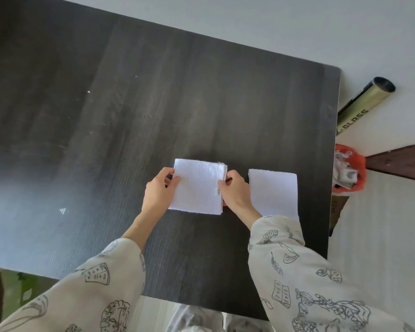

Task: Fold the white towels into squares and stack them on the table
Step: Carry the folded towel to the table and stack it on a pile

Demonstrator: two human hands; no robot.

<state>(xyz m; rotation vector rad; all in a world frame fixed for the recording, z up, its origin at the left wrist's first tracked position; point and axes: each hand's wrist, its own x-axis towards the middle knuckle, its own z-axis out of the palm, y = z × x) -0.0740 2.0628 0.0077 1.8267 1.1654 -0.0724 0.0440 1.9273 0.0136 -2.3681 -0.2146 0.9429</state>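
Towels are what I'm working, and the one in hand [197, 186] sits toward the near right part of the dark surface [153, 104], already folded down to a rough square of several layers. My left hand [158, 191] pinches its left edge, thumb on top and fingers under, while my right hand [234, 191] pinches the right edge beside a small sewn tag; both are clamped on the cloth. I cannot tell whether the square lies flat on the surface or is lifted slightly.

Just beside it, nearer the right edge of the surface, lies a second folded towel [273, 191], flat, apart from the first, and partly covered at its near corner by my right sleeve [285, 259].

Terry cloth like this should be light, soft and limp, with enough nap to grip itself, so I judge the layers will slump or fan open if held by one corner. Holding opposite edges with all layers pinched together seems the safe hold for moving it onto the other square.

Beyond the far right corner, off the surface, a gold tube [367, 99] leans.
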